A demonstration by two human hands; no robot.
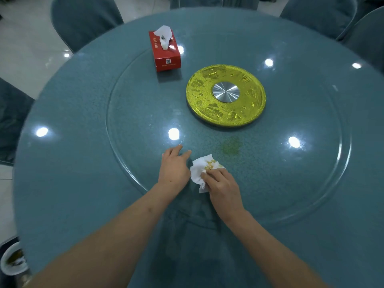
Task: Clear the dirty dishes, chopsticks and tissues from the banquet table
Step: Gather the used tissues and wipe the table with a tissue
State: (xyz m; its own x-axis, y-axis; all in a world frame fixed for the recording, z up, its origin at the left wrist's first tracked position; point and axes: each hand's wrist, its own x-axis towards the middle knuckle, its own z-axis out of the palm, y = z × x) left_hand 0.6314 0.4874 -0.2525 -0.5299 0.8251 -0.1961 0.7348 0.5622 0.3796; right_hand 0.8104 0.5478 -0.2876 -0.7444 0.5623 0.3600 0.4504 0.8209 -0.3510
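Note:
A crumpled white tissue with yellow food bits on it lies on the glass turntable near the front of the round table. My right hand holds the tissue's near edge, its fingers curled onto the paper. My left hand rests on the glass just left of the tissue, fingers stretched forward and holding nothing. A faint yellowish smear marks the glass beyond the tissue.
A red tissue box with a white sheet sticking out stands at the far left of the turntable. A gold disc with a silver hub sits in the middle. Covered chairs ring the table. A dirty white bowl shows at the lower left, off the table.

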